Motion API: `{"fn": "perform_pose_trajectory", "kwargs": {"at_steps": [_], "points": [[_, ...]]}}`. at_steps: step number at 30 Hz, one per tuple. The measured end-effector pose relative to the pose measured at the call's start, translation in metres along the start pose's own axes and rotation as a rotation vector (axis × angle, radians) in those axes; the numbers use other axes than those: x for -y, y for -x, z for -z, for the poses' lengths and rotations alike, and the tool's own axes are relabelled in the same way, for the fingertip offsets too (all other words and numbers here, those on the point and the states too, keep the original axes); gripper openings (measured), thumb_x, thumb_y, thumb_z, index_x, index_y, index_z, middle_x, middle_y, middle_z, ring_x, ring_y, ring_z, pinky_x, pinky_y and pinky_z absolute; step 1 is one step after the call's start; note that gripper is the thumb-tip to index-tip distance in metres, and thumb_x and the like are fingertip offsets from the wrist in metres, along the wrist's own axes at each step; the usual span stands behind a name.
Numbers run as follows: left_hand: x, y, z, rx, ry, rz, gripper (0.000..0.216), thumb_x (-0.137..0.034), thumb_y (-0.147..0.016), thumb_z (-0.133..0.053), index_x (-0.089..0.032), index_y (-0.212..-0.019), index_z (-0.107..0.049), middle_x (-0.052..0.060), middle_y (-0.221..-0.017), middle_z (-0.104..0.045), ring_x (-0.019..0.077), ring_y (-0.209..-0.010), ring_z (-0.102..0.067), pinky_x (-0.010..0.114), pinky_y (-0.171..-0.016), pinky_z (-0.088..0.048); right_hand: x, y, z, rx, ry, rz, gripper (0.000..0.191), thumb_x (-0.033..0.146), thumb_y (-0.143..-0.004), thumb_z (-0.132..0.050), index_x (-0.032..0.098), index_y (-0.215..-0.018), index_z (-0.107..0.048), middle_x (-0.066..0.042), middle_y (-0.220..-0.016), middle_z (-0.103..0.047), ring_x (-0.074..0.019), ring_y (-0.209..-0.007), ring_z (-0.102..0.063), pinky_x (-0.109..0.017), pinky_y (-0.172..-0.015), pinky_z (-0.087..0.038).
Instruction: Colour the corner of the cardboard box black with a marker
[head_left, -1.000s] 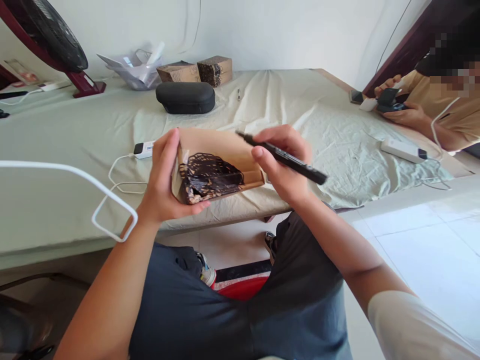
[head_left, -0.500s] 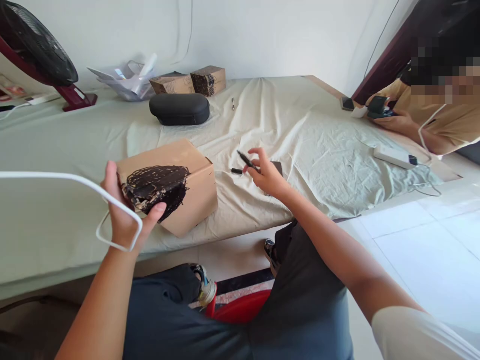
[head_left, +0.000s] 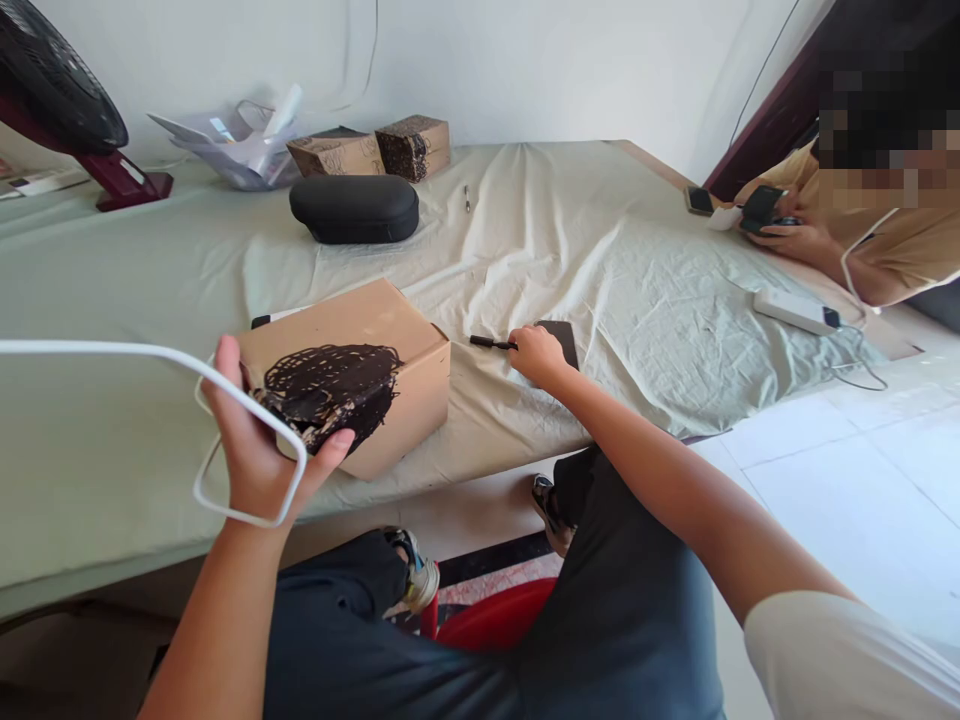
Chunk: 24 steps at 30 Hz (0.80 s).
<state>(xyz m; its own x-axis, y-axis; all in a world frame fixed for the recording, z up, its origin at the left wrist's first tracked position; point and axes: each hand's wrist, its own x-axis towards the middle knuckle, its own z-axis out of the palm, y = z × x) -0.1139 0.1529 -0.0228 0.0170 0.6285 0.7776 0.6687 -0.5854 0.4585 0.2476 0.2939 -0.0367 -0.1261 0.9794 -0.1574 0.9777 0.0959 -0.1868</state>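
Note:
My left hand (head_left: pixel 259 450) grips the near end of a brown cardboard box (head_left: pixel 367 345) whose front face is scribbled over in black; the box rests on the sheet near the table's front edge. To its right, my right hand (head_left: pixel 536 355) lies curled on the sheet, closed on a black marker (head_left: pixel 491 343) whose tip sticks out to the left. A dark phone (head_left: pixel 561 340) lies just behind that hand. A white cable (head_left: pixel 150 355) loops across my left wrist.
A pale green sheet (head_left: pixel 637 270) covers the table. At the back stand a black case (head_left: pixel 354 207), two small scribbled boxes (head_left: pixel 371 150), plastic wrapping (head_left: pixel 232 140) and a fan (head_left: pixel 67 95). A seated person's hands (head_left: pixel 787 235) hold a device at the right; a power strip (head_left: pixel 795 310) lies nearby.
My left hand lowered the box from mid-air onto the sheet and turned its scribbled face toward me. My right hand carried the marker down to the sheet beside the phone.

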Motion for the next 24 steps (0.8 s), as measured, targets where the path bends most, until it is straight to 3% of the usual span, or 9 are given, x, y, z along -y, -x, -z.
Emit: {"fn": "perform_pose_trajectory", "kwargs": {"at_steps": [9, 13, 16, 19, 22, 24], "points": [[-0.005, -0.002, 0.001, 0.036, 0.029, 0.018, 0.139, -0.071, -0.067, -0.093, -0.027, -0.180, -0.024, 0.011, -0.179, -0.034, 0.0417, -0.168, -0.031, 0.054, -0.143, -0.020, 0.012, -0.011, -0.019, -0.074, -0.016, 0.096, 0.037, 0.031, -0.110, -0.058, 0.024, -0.139, -0.078, -0.016, -0.138, -0.073, -0.0363, -0.135, -0.061, -0.045, -0.110, -0.048], [-0.004, 0.000, 0.002, 0.032, 0.028, 0.025, 0.138, -0.073, -0.067, -0.093, -0.029, -0.180, -0.025, 0.010, -0.178, -0.036, 0.0427, -0.166, -0.034, 0.056, -0.142, -0.023, 0.016, -0.010, -0.016, -0.149, -0.036, 0.115, 0.052, 0.042, -0.112, -0.056, 0.026, -0.161, -0.062, -0.017, -0.147, -0.067, -0.0384, -0.141, -0.056, -0.049, -0.117, -0.043], [-0.001, 0.004, 0.004, 0.019, 0.027, 0.037, 0.138, -0.074, -0.067, -0.092, -0.030, -0.180, -0.025, 0.010, -0.178, -0.035, 0.0426, -0.166, -0.034, 0.057, -0.141, -0.025, 0.007, -0.003, -0.004, -0.247, -0.028, -0.106, 0.069, 0.048, -0.109, -0.060, 0.016, -0.169, -0.047, -0.026, -0.156, -0.057, -0.0461, -0.145, -0.051, -0.058, -0.118, -0.041], [0.004, 0.008, 0.003, 0.012, 0.050, 0.057, 0.138, -0.074, -0.067, -0.093, -0.032, -0.179, -0.025, 0.010, -0.180, -0.034, 0.0427, -0.167, -0.033, 0.058, -0.141, -0.025, -0.011, 0.006, 0.008, -0.144, -0.053, -0.399, 0.085, 0.048, -0.100, -0.073, 0.005, -0.167, -0.042, -0.034, -0.158, -0.051, -0.0499, -0.147, -0.050, -0.062, -0.115, -0.045], [0.007, 0.007, 0.002, -0.002, 0.074, 0.049, 0.137, -0.074, -0.067, -0.093, -0.031, -0.179, -0.027, 0.012, -0.177, -0.037, 0.0417, -0.164, -0.037, 0.057, -0.140, -0.028, -0.028, 0.010, 0.012, 0.010, -0.117, -0.481, 0.094, 0.047, -0.090, -0.085, 0.005, -0.164, -0.043, -0.036, -0.158, -0.049, -0.0483, -0.148, -0.050, -0.058, -0.114, -0.049], [0.007, 0.006, 0.000, -0.004, 0.082, 0.038, 0.135, -0.073, -0.069, -0.093, -0.031, -0.179, -0.027, 0.013, -0.177, -0.036, 0.0401, -0.165, -0.037, 0.054, -0.140, -0.027, -0.035, 0.009, 0.011, 0.023, -0.153, -0.491, 0.104, 0.044, -0.084, -0.092, 0.008, -0.166, -0.039, -0.035, -0.161, -0.046, -0.0477, -0.151, -0.049, -0.058, -0.115, -0.049]]}}
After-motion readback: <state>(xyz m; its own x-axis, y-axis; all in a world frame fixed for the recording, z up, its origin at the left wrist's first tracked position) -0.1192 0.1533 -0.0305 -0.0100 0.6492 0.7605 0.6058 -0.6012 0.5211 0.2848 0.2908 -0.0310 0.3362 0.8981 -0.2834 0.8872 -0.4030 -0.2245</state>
